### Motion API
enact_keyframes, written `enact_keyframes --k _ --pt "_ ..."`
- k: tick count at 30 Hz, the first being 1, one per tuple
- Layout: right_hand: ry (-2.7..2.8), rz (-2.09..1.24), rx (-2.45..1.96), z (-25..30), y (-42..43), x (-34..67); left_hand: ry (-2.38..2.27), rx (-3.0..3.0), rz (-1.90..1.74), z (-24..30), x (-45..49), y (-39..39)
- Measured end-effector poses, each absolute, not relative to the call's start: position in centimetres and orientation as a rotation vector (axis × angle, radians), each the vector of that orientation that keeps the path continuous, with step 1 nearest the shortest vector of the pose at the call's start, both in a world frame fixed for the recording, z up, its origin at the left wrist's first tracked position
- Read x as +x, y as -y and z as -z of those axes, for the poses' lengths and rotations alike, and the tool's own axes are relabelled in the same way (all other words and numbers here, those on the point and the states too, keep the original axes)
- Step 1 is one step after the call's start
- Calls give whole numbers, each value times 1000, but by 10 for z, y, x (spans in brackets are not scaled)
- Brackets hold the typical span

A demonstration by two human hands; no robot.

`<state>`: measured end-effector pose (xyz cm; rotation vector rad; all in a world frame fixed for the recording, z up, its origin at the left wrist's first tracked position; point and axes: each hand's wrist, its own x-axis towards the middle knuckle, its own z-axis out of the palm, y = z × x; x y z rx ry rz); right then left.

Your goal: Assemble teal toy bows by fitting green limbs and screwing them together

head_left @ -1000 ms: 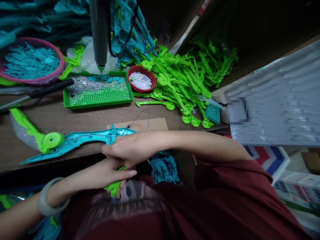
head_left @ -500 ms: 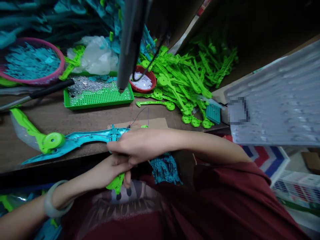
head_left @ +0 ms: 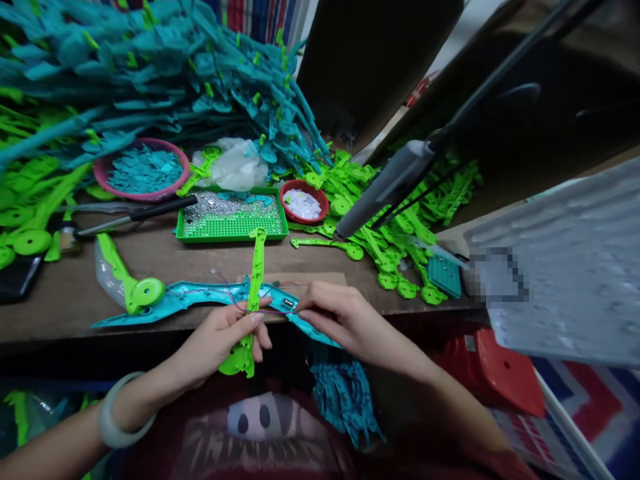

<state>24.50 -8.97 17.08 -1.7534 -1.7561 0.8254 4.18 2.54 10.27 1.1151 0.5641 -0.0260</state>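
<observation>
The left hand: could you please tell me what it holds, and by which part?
The left hand holds a green plastic arm by its middle, between the hooked end and the round end.

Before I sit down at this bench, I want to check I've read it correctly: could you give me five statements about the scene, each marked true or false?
1. The left hand holds a bright green part. True.
2. The right hand grips the hanging grey tool. False: it is at the right end of the teal frame, well apart from that tool.
3. A pale bracelet circles the left wrist. True.
4. The red bowl is full of teal pieces. False: it holds white pieces.
5. The pink basket stands right of the green tray in the picture. False: it stands to the left.
</observation>
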Motion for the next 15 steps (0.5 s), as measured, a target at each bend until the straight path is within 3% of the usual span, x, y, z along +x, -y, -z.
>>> enact_keyframes --k 8,10,13,15 --pt "1599 -909 -1704 -122 104 222 -492 1120 -48 -119 39 -22" --pt "1703 -703 -1694 -126 106 221 -496 1347 33 -121 40 -24" --pt "2021 -90 -1648 -147 95 225 -486 1686 138 -126 43 -22" --pt "2405 81 -1499 -166 80 230 -455 1812 130 -129 47 -19"
